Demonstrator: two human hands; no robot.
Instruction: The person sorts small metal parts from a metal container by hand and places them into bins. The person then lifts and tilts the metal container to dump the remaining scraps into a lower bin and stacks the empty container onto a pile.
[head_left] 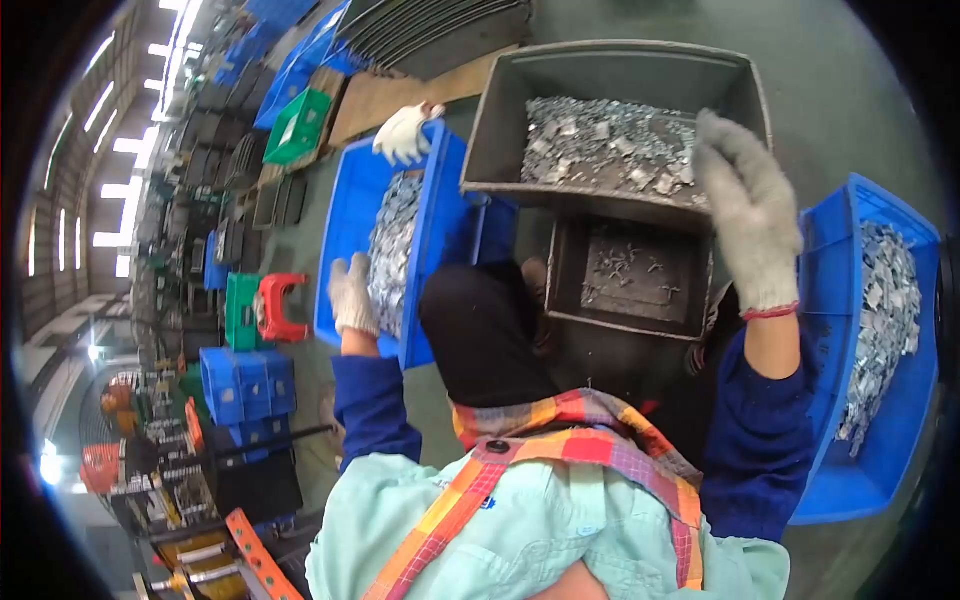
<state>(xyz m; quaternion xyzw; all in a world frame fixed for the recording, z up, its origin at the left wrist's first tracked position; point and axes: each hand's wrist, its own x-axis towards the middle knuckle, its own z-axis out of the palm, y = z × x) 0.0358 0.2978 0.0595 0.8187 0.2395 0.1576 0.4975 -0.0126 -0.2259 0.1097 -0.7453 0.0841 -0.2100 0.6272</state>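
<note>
The gray bin (640, 78) and left blue bin (450, 195) stand close, apparently for easy reach, the right hand (750, 215) extending unclenched fingers by the gray bin, the left hand's (352, 298) grip unclear, metal pieces (600, 140) inside both bins.

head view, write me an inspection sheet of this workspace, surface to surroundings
Surface: smooth grey-green floor.
Job's things: large grey rectangular bin, left blue plastic bin and right blue plastic bin, all holding silvery metal pieces; smaller dark rectangular bin with a few scattered bits.
Clutter: white glove on the left bin's rim; red plastic stool.
Grip: pale-gloved left hand at the left bin; pale-gloved, red-cuffed right hand over the large bin's right edge; cannot tell whether either holds anything.
Cables: nothing seen.
Surroundings: stacked blue plastic bins, green plastic crate.
</note>
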